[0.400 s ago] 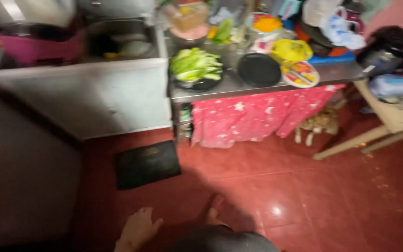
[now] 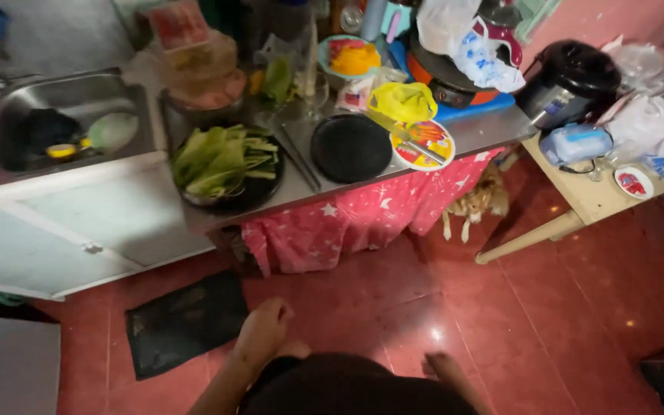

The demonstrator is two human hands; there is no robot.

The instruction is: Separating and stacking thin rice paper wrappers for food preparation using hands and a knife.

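Note:
My left hand [image 2: 264,332] hangs low over the red tiled floor [image 2: 547,307] with its fingers curled in and nothing in it. It is nearest to a black floor mat [image 2: 182,323], just left of it. My right hand is out of sight; a bare foot [image 2: 443,367] shows beside my dark clothing at the bottom edge. Ahead stands a steel counter [image 2: 493,123] carrying a dark bowl of green leaves [image 2: 224,165], a round black pan [image 2: 351,147] and a colourful plate [image 2: 422,144].
A steel sink [image 2: 9,115] sits left above a white cabinet [image 2: 78,230]. A pink starred cloth [image 2: 363,219] hangs under the counter, with an orange-and-white cat [image 2: 479,204] beside it. At the right, a wooden table [image 2: 589,196] with bags stands by a black cooker [image 2: 570,81].
The view has moved closer to the counter. My left hand has come up and forward, and its fingers have curled from spread to closed.

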